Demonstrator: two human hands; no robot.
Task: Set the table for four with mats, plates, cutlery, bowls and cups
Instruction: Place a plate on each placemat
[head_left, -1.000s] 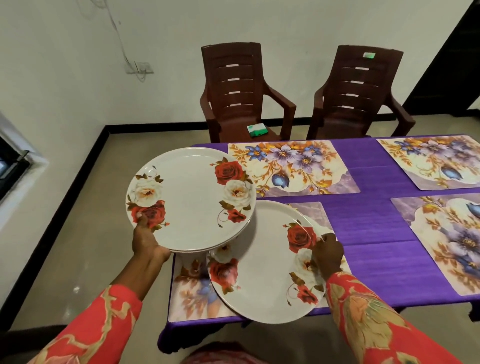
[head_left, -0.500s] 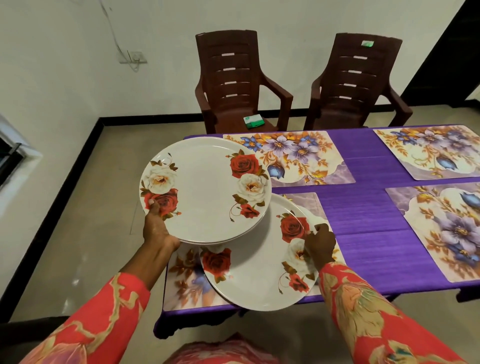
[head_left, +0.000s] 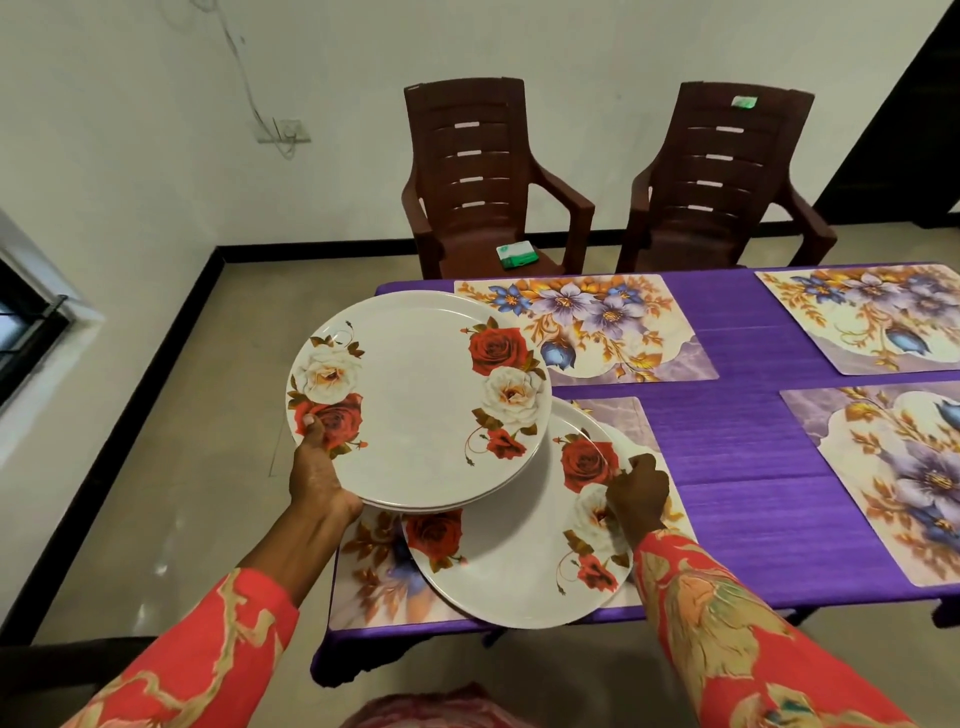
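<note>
Two hands work: at nine o'clock our left hand (head_left: 317, 467) grips a stack of rose plates (head_left: 421, 400) above the table; at four o'clock our right hand (head_left: 636, 493) pinches a single rose plate (head_left: 519, 561) on the near-left floral mat (head_left: 379, 582).

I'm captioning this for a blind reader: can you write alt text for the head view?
A left hand holds a stack of rose-patterned plates above the table edge while the right hand sets one plate on the near-left floral mat. Three more mats lie bare on the purple tablecloth; two brown chairs stand behind.
</note>
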